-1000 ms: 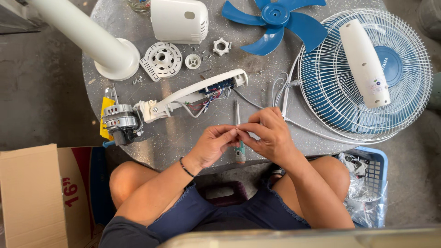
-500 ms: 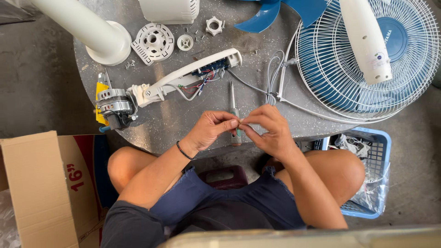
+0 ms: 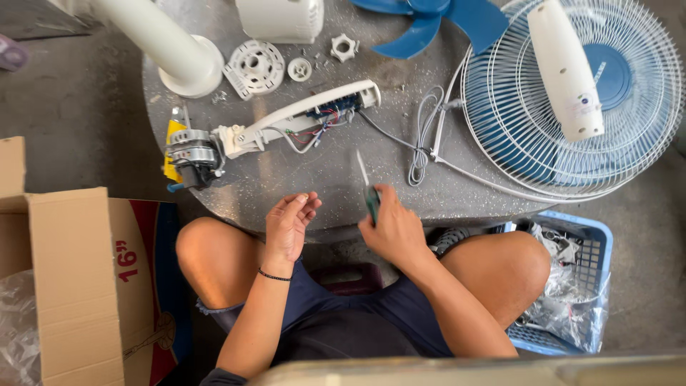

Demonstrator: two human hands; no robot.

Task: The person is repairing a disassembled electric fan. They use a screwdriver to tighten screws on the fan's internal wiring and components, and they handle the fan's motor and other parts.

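My right hand grips a screwdriver by its green handle, with the thin metal shaft pointing up over the round grey table. My left hand hovers at the table's near edge, palm up, fingertips pinched together; whether something small is between them I cannot tell. Beyond the hands lies an opened white fan neck with coloured wires showing, joined to a bare motor at its left end.
A white fan guard with a white housing on it, a blue blade, a white stand pole, small white plastic parts and a coiled cord lie on the table. A cardboard box stands left, a blue basket right.
My hands have come apart. The right hand has taken up the screwdriver that lay on the table, and the left has opened palm up. The view has shifted closer.
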